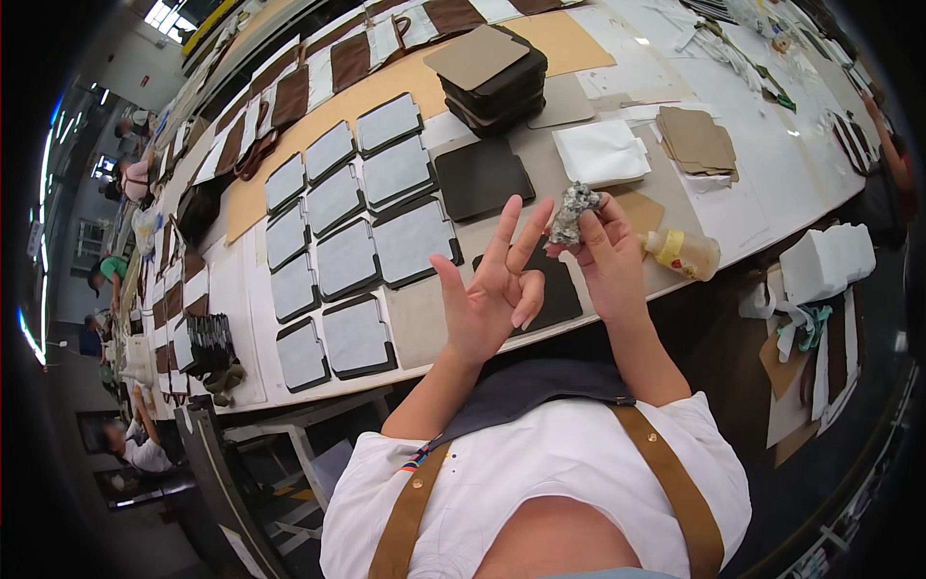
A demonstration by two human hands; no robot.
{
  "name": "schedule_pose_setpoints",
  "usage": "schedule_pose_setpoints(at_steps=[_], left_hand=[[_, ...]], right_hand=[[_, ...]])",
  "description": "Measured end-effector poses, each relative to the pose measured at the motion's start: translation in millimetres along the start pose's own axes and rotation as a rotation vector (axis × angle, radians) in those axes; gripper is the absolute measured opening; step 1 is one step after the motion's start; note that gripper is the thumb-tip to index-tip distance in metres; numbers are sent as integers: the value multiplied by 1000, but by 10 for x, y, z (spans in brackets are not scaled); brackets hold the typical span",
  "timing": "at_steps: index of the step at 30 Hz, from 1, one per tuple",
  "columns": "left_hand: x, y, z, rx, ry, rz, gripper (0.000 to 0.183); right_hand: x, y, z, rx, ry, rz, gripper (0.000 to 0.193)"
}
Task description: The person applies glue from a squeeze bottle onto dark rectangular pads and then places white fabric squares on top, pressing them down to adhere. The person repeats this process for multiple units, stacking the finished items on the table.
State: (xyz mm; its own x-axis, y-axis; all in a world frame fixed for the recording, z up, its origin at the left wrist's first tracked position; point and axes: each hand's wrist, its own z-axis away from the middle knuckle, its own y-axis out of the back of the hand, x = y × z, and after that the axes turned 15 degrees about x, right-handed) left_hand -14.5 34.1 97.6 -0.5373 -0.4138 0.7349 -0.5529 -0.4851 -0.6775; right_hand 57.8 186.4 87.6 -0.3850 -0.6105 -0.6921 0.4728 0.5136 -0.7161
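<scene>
Pinching a mottled grey lump (576,206) above and right of frame centre, the right hand (608,246) holds it just beside the left hand (492,296), partly spread.

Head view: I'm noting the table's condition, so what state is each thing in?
left hand, partly open, nothing visibly held
right hand, closed on the lump
lump, rough-surfaced, held
bottle, lying on its side
grey panels, laid flat in rows
black pile, stacked, brown board on top
brown cards, loosely stacked
</scene>
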Motion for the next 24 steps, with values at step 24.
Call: schedule_pose_setpoints(at_steps=[24], left_hand=[[37, 17, -17, 6, 169, 318, 107]], right_hand=[[8, -65, 46, 157, 592, 619, 13]])
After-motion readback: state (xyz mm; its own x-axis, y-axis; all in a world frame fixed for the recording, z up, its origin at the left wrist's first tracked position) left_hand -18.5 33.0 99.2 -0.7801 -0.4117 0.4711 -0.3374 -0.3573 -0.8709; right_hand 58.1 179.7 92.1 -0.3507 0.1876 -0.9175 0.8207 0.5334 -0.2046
